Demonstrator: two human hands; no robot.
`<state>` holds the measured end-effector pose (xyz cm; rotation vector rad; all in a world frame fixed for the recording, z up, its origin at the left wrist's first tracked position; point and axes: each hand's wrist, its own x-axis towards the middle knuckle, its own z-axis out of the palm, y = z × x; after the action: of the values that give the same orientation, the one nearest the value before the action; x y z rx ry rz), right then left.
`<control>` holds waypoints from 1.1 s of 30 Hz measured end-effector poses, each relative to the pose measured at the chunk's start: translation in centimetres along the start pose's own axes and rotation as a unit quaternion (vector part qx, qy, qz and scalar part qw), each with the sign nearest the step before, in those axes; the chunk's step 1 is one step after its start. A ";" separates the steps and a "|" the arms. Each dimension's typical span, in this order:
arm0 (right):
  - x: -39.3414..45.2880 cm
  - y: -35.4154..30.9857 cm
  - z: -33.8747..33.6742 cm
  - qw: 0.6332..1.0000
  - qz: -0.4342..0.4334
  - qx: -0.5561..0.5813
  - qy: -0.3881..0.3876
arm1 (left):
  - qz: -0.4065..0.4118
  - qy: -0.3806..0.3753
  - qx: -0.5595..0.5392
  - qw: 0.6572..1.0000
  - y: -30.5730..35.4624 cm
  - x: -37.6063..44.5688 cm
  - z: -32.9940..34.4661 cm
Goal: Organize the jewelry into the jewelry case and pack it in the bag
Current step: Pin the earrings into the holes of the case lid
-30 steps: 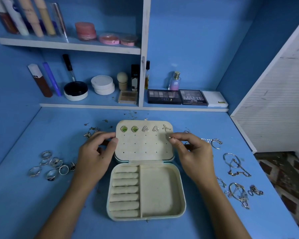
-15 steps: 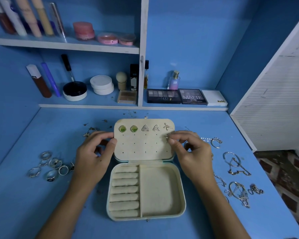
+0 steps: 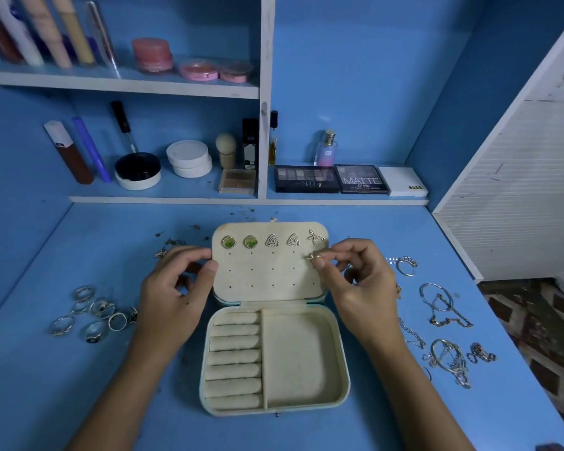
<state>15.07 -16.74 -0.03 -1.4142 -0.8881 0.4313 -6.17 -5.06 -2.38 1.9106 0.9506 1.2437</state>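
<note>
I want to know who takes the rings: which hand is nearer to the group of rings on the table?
The left hand. It holds the lid's left edge, just right of the rings. The right hand is across the jewelry case, pinching an earring.

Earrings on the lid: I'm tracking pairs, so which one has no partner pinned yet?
The starfish-shaped earring, rightmost in the top row; the green and triangle ones sit paired.

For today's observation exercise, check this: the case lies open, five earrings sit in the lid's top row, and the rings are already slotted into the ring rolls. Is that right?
Not quite. The head view shows the ring rolls empty; the rings lie loose on the table left of the case. The rest holds: the case is open and five earrings sit in the lid's top row.
</note>
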 end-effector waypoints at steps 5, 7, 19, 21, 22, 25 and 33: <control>0.1 0.1 0.0 1.000 0.009 -0.006 0.006 | 0.004 -0.006 0.007 1.000 -0.2 0.0 -0.1; 0.0 0.2 0.0 1.000 0.015 -0.009 0.007 | 0.001 -0.004 0.004 1.000 -0.2 0.0 -0.1; 0.1 0.5 0.1 0.999 0.003 -0.025 0.019 | 0.002 -0.005 -0.002 1.000 -0.2 0.0 -0.1; 0.2 0.6 0.1 0.999 0.006 -0.023 0.029 | 0.000 -0.004 -0.004 1.000 -0.1 0.0 -0.1; 0.2 0.7 0.1 0.999 0.008 -0.023 0.032 | 0.000 -0.004 -0.005 1.000 -0.1 0.0 -0.1; 0.3 0.8 0.4 0.999 0.005 -0.033 0.039 | 0.000 -0.002 -0.007 1.000 0.0 0.0 0.0; 0.4 1.2 0.3 0.999 -0.006 -0.015 0.036 | -0.007 -0.005 -0.010 1.000 -0.1 -0.1 0.0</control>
<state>15.43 -16.10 -1.10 -1.4425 -0.8468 0.3567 -6.26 -5.11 -2.49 1.8891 0.9420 1.2307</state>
